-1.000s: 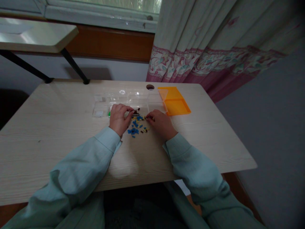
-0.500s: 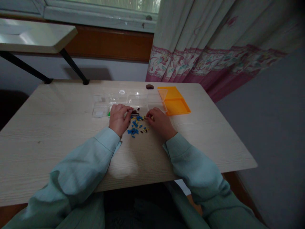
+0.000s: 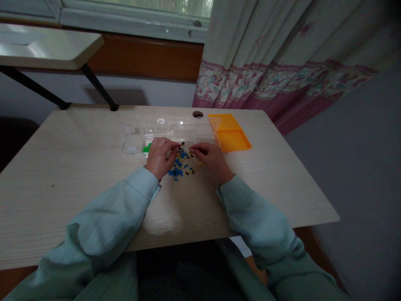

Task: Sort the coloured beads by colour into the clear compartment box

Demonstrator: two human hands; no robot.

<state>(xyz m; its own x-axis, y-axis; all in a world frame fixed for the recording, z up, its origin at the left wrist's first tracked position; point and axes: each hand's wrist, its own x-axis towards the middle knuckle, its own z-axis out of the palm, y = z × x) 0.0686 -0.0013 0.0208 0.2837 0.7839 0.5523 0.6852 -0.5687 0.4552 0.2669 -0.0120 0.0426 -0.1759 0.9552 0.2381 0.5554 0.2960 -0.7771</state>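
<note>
Over the desk, my left hand (image 3: pixel 161 156) is closed in a pinch above the far edge of a loose pile of small blue pieces (image 3: pixel 176 172), mixed with yellow and dark ones. Too little shows between its fingertips to name what is held. My right hand (image 3: pixel 213 160) faces it from the other side, thumb and finger pinched together over the pile; anything in them is too small to make out. Between the fingertips lies a tiny dark piece (image 3: pixel 183 144). Green pieces (image 3: pixel 146 148) show beside my left hand, partly covered by it.
Behind my hands lies a clear plastic compartment box (image 3: pixel 181 128). An orange tray (image 3: pixel 233 140) touches or nearly touches its right end. The desk (image 3: pixel 94 179) has a round cable hole (image 3: pixel 198 114) at the back. A raised shelf (image 3: pixel 50 50) stands at the far left.
My left hand has shifted slightly right, showing more of the green pieces and covering the dark cluster. My right hand's fingertips have moved a little left and away from me, narrowing the gap.
</note>
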